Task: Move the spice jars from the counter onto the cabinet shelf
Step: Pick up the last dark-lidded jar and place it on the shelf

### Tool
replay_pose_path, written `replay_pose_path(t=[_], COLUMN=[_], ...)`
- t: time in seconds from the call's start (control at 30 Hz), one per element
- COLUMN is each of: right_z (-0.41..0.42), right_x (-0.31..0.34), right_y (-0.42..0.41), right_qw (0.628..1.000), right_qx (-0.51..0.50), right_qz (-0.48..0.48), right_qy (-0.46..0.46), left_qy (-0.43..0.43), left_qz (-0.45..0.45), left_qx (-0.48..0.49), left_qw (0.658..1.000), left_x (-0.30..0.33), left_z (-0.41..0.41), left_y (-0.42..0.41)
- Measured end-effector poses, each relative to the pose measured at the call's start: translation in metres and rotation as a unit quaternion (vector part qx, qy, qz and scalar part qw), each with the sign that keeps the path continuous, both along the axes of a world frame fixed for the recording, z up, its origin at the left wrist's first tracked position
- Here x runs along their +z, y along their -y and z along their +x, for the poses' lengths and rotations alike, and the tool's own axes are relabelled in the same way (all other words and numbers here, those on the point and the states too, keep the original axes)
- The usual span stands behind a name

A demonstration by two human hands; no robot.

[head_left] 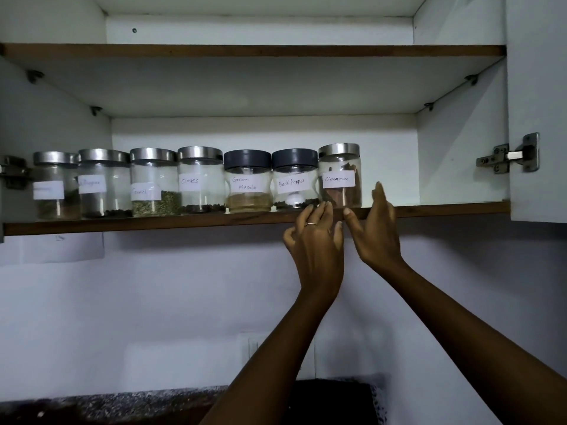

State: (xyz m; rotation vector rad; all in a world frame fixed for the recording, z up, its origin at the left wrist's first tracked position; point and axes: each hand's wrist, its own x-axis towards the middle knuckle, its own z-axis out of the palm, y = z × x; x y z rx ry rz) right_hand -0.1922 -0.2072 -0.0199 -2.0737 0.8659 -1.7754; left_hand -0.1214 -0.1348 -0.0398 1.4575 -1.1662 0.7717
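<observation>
Several labelled glass spice jars stand in a row on the lower cabinet shelf (429, 208). The rightmost one is the Cinnamon jar (340, 176) with a steel lid; beside it stand the Black Pepper jar (295, 179) and the Garam Masala jar (248, 180), both dark-lidded. The Cloves jar (201, 179) comes further left. My left hand (316, 240) is raised just below the shelf edge, fingers loosely curled, holding nothing. My right hand (372, 228) is up beside the Cinnamon jar's right side, fingers straight, close to the glass; contact is unclear.
The upper shelf (254, 51) sits above. An open cabinet door (537, 102) with a hinge (509, 156) stands at right. The shelf to the right of the Cinnamon jar is bare. A speckled dark counter (122, 403) lies below.
</observation>
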Motion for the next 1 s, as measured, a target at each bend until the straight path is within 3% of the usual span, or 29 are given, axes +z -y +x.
replay_pose_path(t=[0.17,0.37,0.57,1.0], right_z=[0.003,0.04,0.086,0.187], right_x=[-0.073,-0.178,-0.243,-0.345], right_y=[-0.038,-0.104,-0.171,-0.294], right_qw=[0.987,0.992,0.985,0.941], right_qx=[0.004,0.098,0.168,0.266], right_qz=[-0.102,-0.08,-0.038,0.035], right_qy=[0.126,0.03,-0.033,-0.207], left_qy=[0.066,0.103,0.022,-0.124], left_qz=[-0.066,0.055,0.164,0.263], left_qx=[-0.03,-0.011,0.025,0.121], left_qw=[0.995,0.993,0.986,0.949], left_x=[-0.043,-0.123,-0.206,-0.344], left_z=[0.017,0.066,0.121,0.234], left_y=[-0.043,-0.119,-0.201,-0.341])
